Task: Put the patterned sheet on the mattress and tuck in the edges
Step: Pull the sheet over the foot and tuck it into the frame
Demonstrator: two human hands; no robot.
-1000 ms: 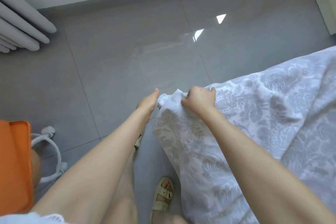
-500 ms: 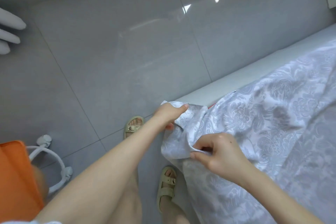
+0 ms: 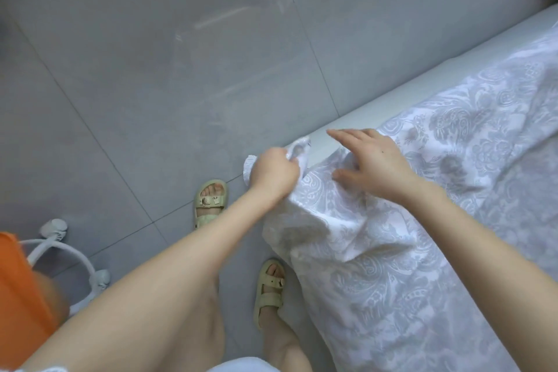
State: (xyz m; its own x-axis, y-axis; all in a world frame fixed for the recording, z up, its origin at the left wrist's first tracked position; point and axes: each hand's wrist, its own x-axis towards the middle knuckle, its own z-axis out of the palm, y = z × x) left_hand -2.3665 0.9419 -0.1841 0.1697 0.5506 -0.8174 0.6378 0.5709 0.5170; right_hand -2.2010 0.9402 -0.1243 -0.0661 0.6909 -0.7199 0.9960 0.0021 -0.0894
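White patterned sheet — left hand grips corner

White-grey paisley sheet; grey floor; pale-green sandals.

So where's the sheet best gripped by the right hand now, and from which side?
Probably the loose hem beside the corner that the left hand grips. The right hand, open above the sheet, could come down from the bed side and pinch there: that edge lies raised and folded against the bare mattress.
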